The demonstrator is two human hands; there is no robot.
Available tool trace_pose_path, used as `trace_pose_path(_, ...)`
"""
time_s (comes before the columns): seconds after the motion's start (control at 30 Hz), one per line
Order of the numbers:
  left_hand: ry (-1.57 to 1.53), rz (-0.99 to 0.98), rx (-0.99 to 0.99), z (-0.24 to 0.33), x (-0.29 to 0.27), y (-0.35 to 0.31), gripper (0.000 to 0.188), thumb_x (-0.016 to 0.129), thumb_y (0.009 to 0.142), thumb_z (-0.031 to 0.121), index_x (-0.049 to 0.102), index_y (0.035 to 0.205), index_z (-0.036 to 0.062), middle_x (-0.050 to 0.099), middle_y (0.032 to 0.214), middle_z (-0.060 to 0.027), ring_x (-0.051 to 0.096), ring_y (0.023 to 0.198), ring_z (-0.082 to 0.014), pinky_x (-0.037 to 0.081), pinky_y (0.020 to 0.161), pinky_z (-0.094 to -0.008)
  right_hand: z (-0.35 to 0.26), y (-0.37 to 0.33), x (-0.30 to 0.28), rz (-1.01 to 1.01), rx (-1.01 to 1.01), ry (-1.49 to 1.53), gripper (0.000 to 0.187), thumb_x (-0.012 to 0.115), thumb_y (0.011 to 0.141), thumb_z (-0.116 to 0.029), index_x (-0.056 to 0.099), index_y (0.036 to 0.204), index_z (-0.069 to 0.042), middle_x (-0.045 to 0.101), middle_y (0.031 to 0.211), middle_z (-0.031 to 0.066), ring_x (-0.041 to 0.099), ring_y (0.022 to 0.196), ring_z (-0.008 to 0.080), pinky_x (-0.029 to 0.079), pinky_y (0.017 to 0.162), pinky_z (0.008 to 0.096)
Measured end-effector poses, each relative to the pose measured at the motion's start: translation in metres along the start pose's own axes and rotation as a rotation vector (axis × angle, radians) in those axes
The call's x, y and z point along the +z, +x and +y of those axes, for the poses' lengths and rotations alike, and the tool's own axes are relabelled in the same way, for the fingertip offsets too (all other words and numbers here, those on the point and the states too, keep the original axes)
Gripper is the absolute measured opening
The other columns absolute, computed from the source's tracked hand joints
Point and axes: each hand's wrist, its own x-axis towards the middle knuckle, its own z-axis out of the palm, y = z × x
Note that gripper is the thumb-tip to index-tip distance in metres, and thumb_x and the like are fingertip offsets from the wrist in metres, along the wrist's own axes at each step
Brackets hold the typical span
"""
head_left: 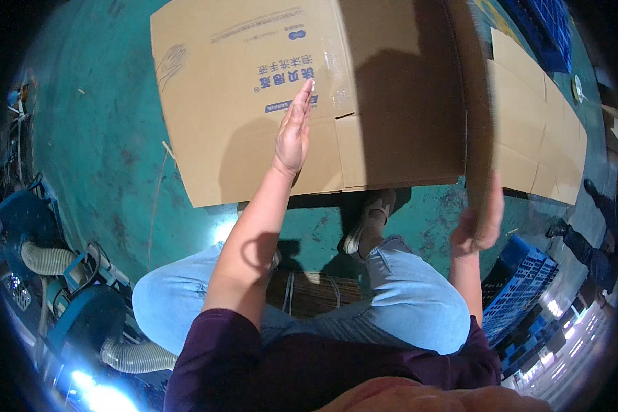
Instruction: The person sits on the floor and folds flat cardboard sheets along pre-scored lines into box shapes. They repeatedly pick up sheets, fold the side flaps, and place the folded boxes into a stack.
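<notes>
Folding the raised flap (479,123) squarely likely needs even pressure; the cardboard carton (391,123) lies before the knees (419,302), left hand (294,134) flat, empty over it, right hand (479,223) at the flap, grip too blurred to tell

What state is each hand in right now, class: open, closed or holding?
Left hand: open, fingers straight, over the cardboard panel.
Right hand: at the raised flap; blurred, grip cannot be told.
</notes>
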Motion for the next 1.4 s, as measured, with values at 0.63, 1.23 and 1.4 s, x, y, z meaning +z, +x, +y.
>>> trace_pose_path(0.63,1.310,0.168,0.447,0.069,0.106,0.155,0.083,0.034,0.091,0.060,0.013,0.147,0.0026,0.006,0.153,-0.0225,0.000,0.141,-0.0409,0.004,0.113,-0.0495,0.068,-0.017,-0.067,0.764,0.252,0.318,0.017,0.060,0.089,-0.007,0.063,0.106,-0.006,0.062,0.114,0.0066,0.058,0.100,0.0174,0.047,0.090,0.0377)
trace_pose_path(1.23,1.914,-0.175,-0.036,0.025,0.016,0.173,0.079,0.034,0.089,0.062,0.018,0.148,0.0114,0.015,0.154,-0.0118,0.012,0.142,-0.0285,0.012,0.115,-0.0430,0.079,-0.032,-0.067,0.785,0.293,0.164,0.015,0.061,0.088,-0.006,0.064,0.103,-0.007,0.064,0.105,0.0042,0.055,0.095,0.0139,0.048,0.086,0.0344)
trace_pose_path(1.4,1.853,-0.257,-0.120,0.048,0.022,0.161,0.074,0.033,0.091,0.060,0.026,0.145,0.0099,0.022,0.151,-0.0154,0.020,0.140,-0.0317,0.023,0.112,-0.0446,0.072,-0.032,-0.059,0.706,0.214,0.161,0.019,0.065,0.086,-0.008,0.065,0.105,-0.007,0.062,0.111,0.0049,0.054,0.097,0.0171,0.046,0.086,0.0354)
